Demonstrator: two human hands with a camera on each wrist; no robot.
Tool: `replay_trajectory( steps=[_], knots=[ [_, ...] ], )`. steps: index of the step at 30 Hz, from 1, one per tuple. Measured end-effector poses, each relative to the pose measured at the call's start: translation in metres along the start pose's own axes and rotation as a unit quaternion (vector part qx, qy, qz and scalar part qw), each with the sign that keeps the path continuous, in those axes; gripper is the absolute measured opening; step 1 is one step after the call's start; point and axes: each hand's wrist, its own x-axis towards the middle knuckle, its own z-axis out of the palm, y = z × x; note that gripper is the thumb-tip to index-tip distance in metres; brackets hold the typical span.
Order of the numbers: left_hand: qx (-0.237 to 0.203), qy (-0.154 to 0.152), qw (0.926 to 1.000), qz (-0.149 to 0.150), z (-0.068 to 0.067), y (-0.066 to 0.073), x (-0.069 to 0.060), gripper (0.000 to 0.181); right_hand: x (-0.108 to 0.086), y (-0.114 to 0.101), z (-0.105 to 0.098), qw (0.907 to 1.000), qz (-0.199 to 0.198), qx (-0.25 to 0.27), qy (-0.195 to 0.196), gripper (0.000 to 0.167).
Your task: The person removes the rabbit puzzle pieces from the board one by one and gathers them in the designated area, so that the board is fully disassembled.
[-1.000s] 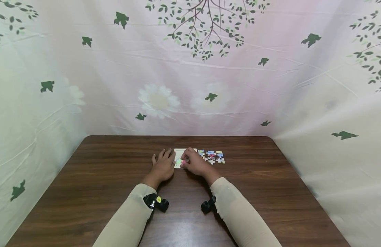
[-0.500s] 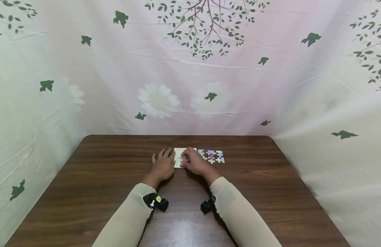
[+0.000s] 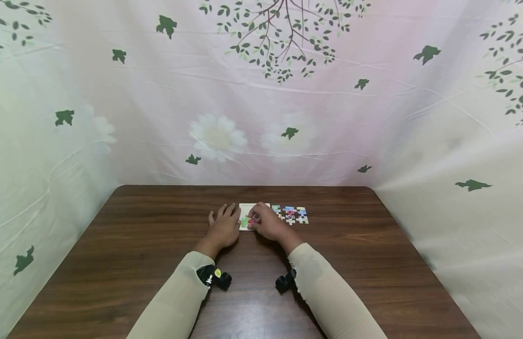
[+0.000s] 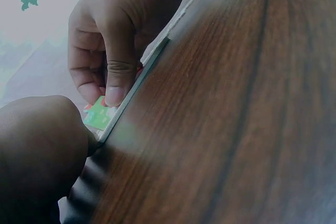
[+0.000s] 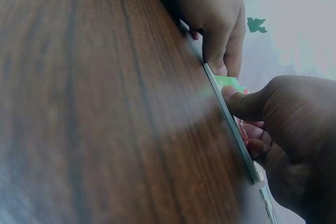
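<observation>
A small white puzzle board (image 3: 245, 207) lies near the far side of the table, with a green jigsaw piece (image 3: 245, 221) at its near left corner. Bending over the board, my right hand (image 3: 267, 223) pinches a red jigsaw piece (image 3: 251, 221) beside the green one; its fingers cover much of that piece. My left hand (image 3: 224, 229) rests at the board's left edge with fingers spread. In the right wrist view, the right thumb (image 5: 239, 103) lies low over the green piece (image 5: 227, 81). The board's right part is hidden under the right hand.
Several loose jigsaw pieces (image 3: 290, 215) lie right of the board, some close to the right hand. The brown wooden table (image 3: 159, 245) ends at a printed fabric backdrop (image 3: 253, 103), which also rises along both sides.
Both hands stay in nearly the same place. The right fingers shift very slightly over the red jigsaw piece, and more of the green piece's colour shows now.
</observation>
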Motion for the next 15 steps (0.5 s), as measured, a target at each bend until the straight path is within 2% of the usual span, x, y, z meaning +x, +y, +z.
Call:
replay_trajectory(
  steps=[6,15],
  knots=[
    [0.002,-0.002,1.0000,-0.002,0.0019,-0.0004,0.0008,0.055,-0.0021,-0.0009,-0.0009,0.9997,-0.023,0.002,0.003,0.016],
    [0.002,0.002,1.0000,-0.003,0.0028,-0.0009,0.0027,0.055,-0.0035,-0.0024,-0.0027,0.9984,-0.049,-0.028,0.006,0.023]
  ],
)
